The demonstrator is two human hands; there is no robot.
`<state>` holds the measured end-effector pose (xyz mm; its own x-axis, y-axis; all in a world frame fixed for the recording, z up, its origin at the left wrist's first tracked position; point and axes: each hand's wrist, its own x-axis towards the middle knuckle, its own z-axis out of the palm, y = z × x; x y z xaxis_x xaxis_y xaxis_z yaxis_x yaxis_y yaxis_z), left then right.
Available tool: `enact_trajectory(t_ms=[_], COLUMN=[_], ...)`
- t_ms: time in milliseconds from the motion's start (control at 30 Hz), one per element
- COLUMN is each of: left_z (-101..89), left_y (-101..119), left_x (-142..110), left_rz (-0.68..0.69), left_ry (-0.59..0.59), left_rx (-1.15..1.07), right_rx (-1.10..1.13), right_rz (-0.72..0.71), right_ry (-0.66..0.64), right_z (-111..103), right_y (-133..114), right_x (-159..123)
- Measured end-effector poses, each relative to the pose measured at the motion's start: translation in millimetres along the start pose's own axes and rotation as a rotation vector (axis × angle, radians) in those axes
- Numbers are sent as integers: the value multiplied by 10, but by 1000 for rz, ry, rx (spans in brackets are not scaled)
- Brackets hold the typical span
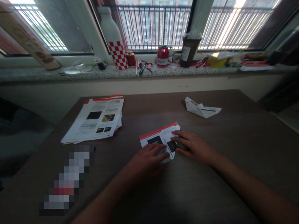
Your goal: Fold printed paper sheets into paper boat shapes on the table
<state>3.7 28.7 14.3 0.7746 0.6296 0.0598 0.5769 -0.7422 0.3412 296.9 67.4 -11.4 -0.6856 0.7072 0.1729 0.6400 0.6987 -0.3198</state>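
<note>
A folded sheet of printed paper [168, 134] with a red band along its far edge lies tilted on the dark table. My left hand [149, 157] rests over its near left part, fingers apart and slightly bent, covering some of the print. From the right, my right hand [192, 144] lays spread fingertips on the paper's right edge. Neither hand is closed around it. Farther back on the right sits a folded paper boat [202, 109], apart from both hands.
At the table's left is a stack of printed sheets [102, 116], with a pixelated object [70, 179] nearer me. On the windowsill stand a checkered white bottle [118, 53], a red can [163, 56], a dark cup [189, 51] and a yellow container [217, 60].
</note>
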Motion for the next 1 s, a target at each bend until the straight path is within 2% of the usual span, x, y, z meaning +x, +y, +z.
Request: enact_trajectory(t_ms=[233,433,633,1000], left_z=[45,51,-25,-248], left_y=[6,25,-53,-203], left_x=[34,45,-3,-116], left_rz=[24,27,59,-15], left_ry=[35,63,41,11], left_rx=[50,61,13,-74], right_rx=[27,130,150,182], right_rz=[-57,-139,-124,-133], right_ry=[55,9,-12,-14], right_z=[32,34,18,-7], right_y=[-10,-90,-107,-124], right_x=[4,8,3,31])
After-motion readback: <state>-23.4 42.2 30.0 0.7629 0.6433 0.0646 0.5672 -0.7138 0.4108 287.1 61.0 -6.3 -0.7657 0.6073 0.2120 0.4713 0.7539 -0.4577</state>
